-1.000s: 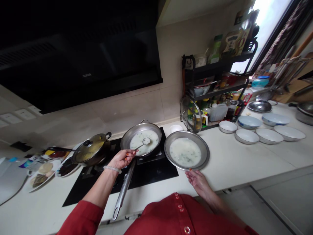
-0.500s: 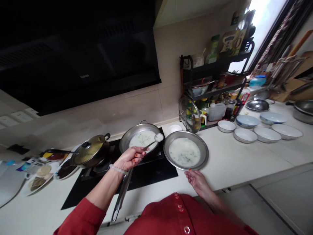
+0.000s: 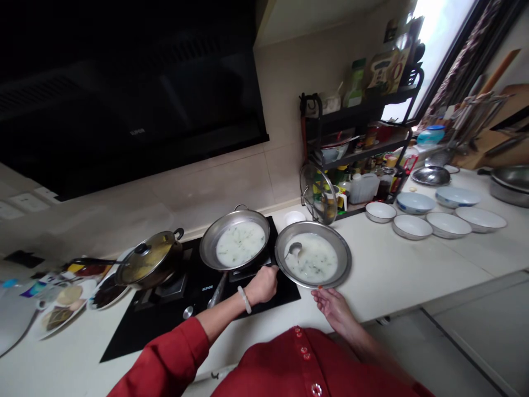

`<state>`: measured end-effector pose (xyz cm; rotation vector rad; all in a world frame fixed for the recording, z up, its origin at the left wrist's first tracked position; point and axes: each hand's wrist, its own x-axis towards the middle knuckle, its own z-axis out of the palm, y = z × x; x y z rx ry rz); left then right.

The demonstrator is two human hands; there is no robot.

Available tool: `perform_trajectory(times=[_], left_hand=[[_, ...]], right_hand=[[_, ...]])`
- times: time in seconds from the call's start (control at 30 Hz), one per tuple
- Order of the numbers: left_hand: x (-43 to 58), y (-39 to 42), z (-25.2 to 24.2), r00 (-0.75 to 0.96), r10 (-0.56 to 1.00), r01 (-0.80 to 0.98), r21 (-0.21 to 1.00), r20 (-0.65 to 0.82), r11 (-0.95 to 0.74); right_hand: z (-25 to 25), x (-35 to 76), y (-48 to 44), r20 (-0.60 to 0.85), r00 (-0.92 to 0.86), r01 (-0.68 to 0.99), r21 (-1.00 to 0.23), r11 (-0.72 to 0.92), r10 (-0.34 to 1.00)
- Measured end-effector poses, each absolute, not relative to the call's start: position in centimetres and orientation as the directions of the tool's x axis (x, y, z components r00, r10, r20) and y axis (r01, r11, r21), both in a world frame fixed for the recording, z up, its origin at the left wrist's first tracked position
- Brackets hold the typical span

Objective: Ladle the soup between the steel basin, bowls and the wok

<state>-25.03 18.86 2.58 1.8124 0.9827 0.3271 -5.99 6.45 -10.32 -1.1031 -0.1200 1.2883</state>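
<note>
My left hand (image 3: 263, 285) is closed around the handle of a metal ladle (image 3: 295, 248), whose bowl is tilted over the left part of a wide steel basin (image 3: 348, 263). White soup with green bits (image 3: 314, 262) fills the bottom of that basin. At the basin's front rim, my right hand (image 3: 330, 305) grips the edge with its fingertips. Left of the basin, a long-handled steel pan (image 3: 209, 242) sits on the black stove (image 3: 256, 306) with similar white soup in it.
A lidded pot (image 3: 151, 259) stands on the stove's left side, beside plates of food (image 3: 66, 309). Several bowls (image 3: 448, 225) line the right counter. A black rack (image 3: 359, 116) and an upright glass lid (image 3: 318, 196) are behind the basin.
My left hand and the ladle have moved right, from over the pan to over the basin. The ladle held white soup before and is now tipped. My right hand stays at the basin rim.
</note>
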Motion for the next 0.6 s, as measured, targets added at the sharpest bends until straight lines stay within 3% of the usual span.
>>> perform_trajectory(times=[0.13,0.2,0.33,0.43,0.6], left_hand=[[-25.5,18.8,3.3,0.658,0.75,0.456,0.831,-0.076,-0.317],[-25.6,19.2,4.5,0.621,0.769,0.455,0.869,-0.152,-0.195],[-26.9,20.6,7.6,0.53,0.755,0.245,0.922,-0.387,0.3],[-29.6,22.4,9.2,0.463,0.806,0.077,0.922,-0.37,0.379],[-35.0,25.8,8.5,0.23,0.877,0.096,0.907,-0.422,0.411]], right_hand=[[-10.2,-6.0,6.4,-0.497,0.341,-0.719,-0.685,-0.119,0.798],[-10.2,-6.0,6.5,-0.502,0.341,-0.728,-0.676,-0.114,0.795],[-10.3,-6.0,6.5,-0.51,0.336,-0.733,-0.67,-0.121,0.792],[-10.3,-5.9,6.4,-0.502,0.334,-0.713,-0.688,-0.134,0.798],[-10.0,-5.9,6.3,-0.503,0.326,-0.713,-0.687,-0.141,0.801]])
